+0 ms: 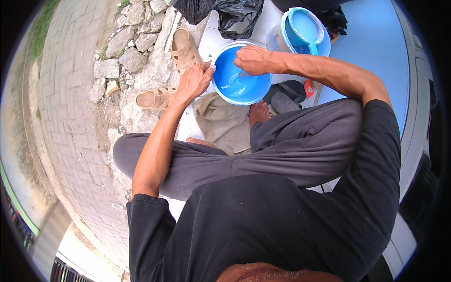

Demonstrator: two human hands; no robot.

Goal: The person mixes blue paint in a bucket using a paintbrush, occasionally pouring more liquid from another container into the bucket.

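Observation:
Between my feet stands a white-rimmed bucket (pixel 233 100) holding bright blue paint (pixel 239 88). Its left rim is pinched by my left hand (pixel 195 79), whose fingers are closed at the edge. Over the bucket's far right side hangs my right hand (pixel 253 60), curled into a fist with the knuckles up. Whatever lies inside that fist is hidden. Pale streaks swirl on the paint below it.
Behind to the right is a second bucket (pixel 276 38) with a light-blue round dipper (pixel 305 26) on top. Black plastic bags (pixel 237 16), tan sandals (pixel 157 97), dark slippers (pixel 289 91) and a brown cloth (pixel 221 120) lie around. Broken stones (pixel 134 61) edge the paving at left.

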